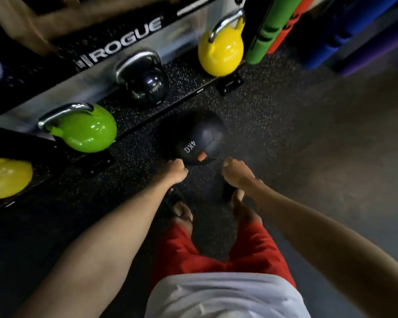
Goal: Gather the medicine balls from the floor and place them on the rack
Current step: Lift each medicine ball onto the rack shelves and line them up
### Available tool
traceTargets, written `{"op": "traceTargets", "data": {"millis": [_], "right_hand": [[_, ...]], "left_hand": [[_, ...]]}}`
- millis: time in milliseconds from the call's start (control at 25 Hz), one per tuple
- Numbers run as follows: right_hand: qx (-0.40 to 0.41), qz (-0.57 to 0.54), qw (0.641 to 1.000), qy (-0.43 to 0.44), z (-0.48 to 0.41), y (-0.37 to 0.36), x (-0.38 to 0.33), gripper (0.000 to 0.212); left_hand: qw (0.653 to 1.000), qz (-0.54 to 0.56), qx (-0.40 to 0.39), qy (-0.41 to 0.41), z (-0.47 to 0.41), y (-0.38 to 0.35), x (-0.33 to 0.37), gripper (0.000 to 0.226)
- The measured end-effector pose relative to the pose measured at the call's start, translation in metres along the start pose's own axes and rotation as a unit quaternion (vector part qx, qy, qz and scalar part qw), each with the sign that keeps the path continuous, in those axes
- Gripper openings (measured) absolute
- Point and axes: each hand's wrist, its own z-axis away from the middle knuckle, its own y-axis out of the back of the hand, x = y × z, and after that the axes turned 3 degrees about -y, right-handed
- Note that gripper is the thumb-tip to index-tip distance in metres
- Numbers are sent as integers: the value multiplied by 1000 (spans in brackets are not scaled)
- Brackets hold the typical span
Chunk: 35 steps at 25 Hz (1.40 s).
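On my feed, the black leather-look medicine ball [199, 136], marked "4KG" in white with a small orange patch, lies on the black speckled rubber floor [262, 115]. It sits just in front of the low bottom shelf of the black metal rack [124, 40], which is lettered "ROGUE". The ball is not on the rack.

Both bare arms reach down towards it. The left hand [174, 172] is just beside the ball's near left edge, and I cannot tell whether it touches. The right hand [238, 174] is near the ball's near right side, with a strip of floor between them. I see the backs and knuckles of both hands. The fingers on each are curled under and have hold of nothing.

Along the rack's bottom shelf stand a glossy yellow kettlebell with a steel handle [221, 51], a black kettlebell [147, 81] and a bright green kettlebell [85, 129]. A second yellow kettlebell [7, 177] is cut off by the left edge.

Right of the rack, a green foam pad [262, 35] and a red foam pad [283, 33] stand upright. Beyond them are blue rolled mats [345, 31] and a purple rolled mat [372, 49].

Below the hands I see red shorts [216, 255], a white shirt [228, 297] and feet in black sandals [170, 198] planted just behind the ball.
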Motion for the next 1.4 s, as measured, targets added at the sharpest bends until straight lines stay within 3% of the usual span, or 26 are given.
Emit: {"op": "traceTargets", "data": {"millis": [280, 400, 480, 640, 840, 880, 960, 1000, 1040, 1120, 1240, 1400], "right_hand": [[-72, 10, 997, 21, -151, -28, 49, 37], [-81, -16, 996, 28, -241, -51, 74, 57], [-53, -76, 996, 6, -305, -64, 88, 72], [-1, -198, 979, -45, -420, -81, 109, 75], [26, -322, 946, -23, -506, -97, 108, 82], [20, -358, 933, -18, -518, -102, 104, 80], [-9, -425, 905, 0, -528, -110, 93, 70], [-19, -448, 894, 6, -530, -113, 88, 65], [-20, -463, 886, 6, -529, -115, 85, 63], [-7, -477, 879, -2, -515, -112, 84, 64], [-9, -476, 880, -8, -480, -97, 90, 67], [-2, -468, 884, -18, -401, -53, 104, 65]], "left_hand": [[994, 88, 20, 56, -133, -60, 16, 29], [969, 201, 68, 128, -210, -101, 0, 32], [912, 335, 118, 207, -264, -125, -16, 43], [773, 539, 160, 293, -351, -158, -48, 77], [631, 707, 102, 304, -420, -180, -85, 124], [600, 746, 93, 272, -428, -182, -94, 125], [561, 788, 87, 238, -424, -176, -92, 104], [574, 785, 75, 222, -418, -171, -82, 92], [556, 798, 35, 231, -418, -170, -74, 80], [483, 821, 22, 303, -408, -167, -61, 67], [559, 784, 102, 249, -369, -159, -72, 85], [550, 787, 112, 256, -275, -133, -30, 84]]}}
